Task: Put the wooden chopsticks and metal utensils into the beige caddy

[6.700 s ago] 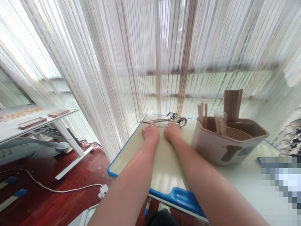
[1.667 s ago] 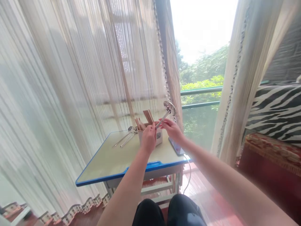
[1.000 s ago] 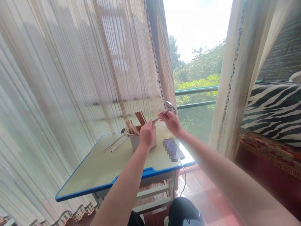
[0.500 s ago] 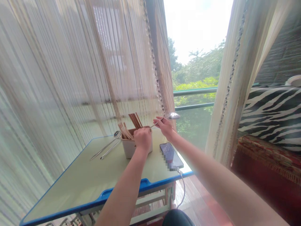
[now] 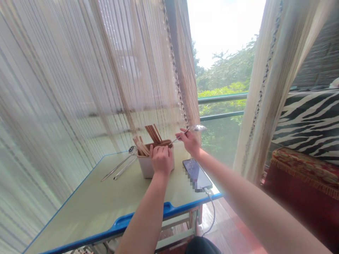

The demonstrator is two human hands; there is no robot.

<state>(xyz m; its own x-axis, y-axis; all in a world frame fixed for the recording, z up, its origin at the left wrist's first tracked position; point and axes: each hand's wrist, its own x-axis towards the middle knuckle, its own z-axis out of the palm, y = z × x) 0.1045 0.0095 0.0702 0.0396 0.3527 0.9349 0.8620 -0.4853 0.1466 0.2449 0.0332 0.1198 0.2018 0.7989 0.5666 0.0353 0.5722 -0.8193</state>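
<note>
A pale box with a brown rim [image 5: 145,166] stands on the table, with pale chopsticks [image 5: 141,147] at its left and dark brown chopsticks [image 5: 153,134] at its back. My left hand [image 5: 162,161] grips the box's front rim, fingers bent over the edge. My right hand [image 5: 191,143] is closed on the thin handle of a metal slotted ladle [image 5: 198,128], its head pointing right. The handle's far end reaches the box's right rim; whether it goes inside cannot be made out. Left of the box lie two long-handled metal utensils, one a slotted ladle [image 5: 131,150].
The pale tabletop [image 5: 87,211] has a blue edge. A phone [image 5: 198,175] with a white cable [image 5: 213,211] lies at the right, the cable hanging over the edge. Sheer curtains [image 5: 79,88] hang behind, and a railing [image 5: 222,98] crosses the window opening.
My left hand's fingers have spread from a fist to lie over the box's front rim. My right hand still holds the slotted ladle, shifted slightly right. The view has shifted a little.
</note>
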